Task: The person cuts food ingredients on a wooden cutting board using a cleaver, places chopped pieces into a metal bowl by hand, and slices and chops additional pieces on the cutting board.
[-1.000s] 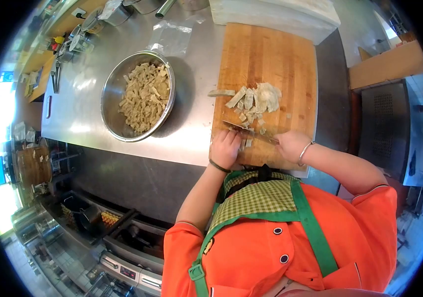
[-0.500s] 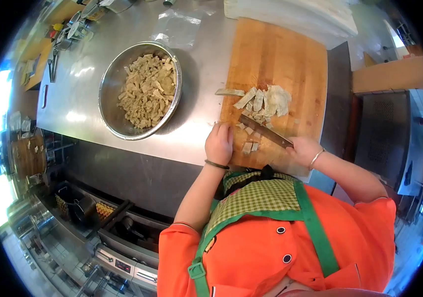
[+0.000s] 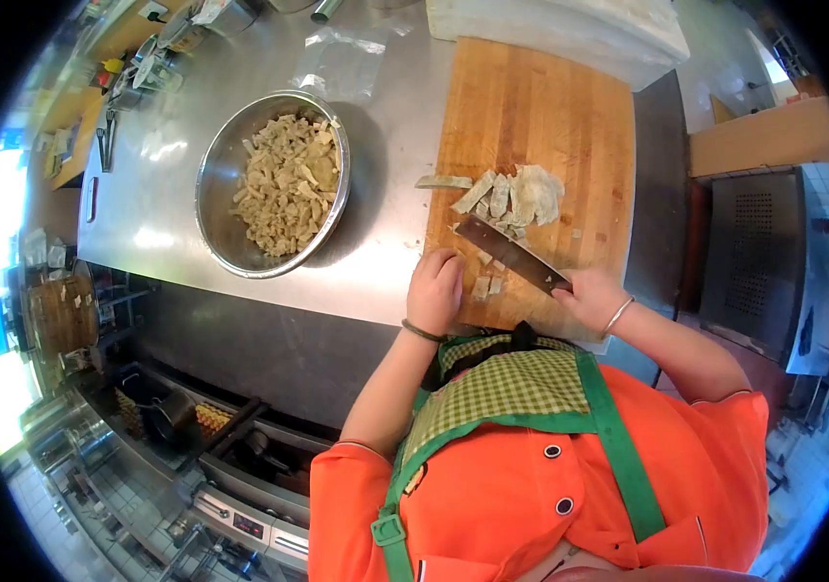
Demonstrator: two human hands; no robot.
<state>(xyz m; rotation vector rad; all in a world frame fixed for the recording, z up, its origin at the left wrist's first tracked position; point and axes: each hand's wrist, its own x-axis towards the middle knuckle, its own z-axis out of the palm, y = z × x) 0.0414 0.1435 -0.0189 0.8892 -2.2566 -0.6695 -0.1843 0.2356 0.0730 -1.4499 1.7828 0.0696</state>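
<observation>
My right hand (image 3: 591,299) grips a cleaver (image 3: 513,256) by its handle. The blade slants up and left over the wooden cutting board (image 3: 541,107), its flat side partly showing. Along its far side lie pale, greyish-beige food strips (image 3: 497,196) and a wider flat piece (image 3: 538,194); I cannot tell what food they are. Small cut pieces (image 3: 487,286) rest on the near side of the blade. My left hand (image 3: 436,289) is curled closed at the board's left edge, left of the cleaver. Whatever its fingers may hold is hidden.
A steel bowl (image 3: 203,199) of chopped beige pieces (image 3: 288,184) stands on the steel table (image 3: 385,194) left of the board. Clear plastic film (image 3: 342,63) lies behind it. A white box (image 3: 570,34) borders the board's far end. Fryer-like equipment (image 3: 240,475) sits lower left.
The cleaver blade has tipped so more of its flat face shows. My left hand's fingers have curled in closer. The whole view has shifted slightly.
</observation>
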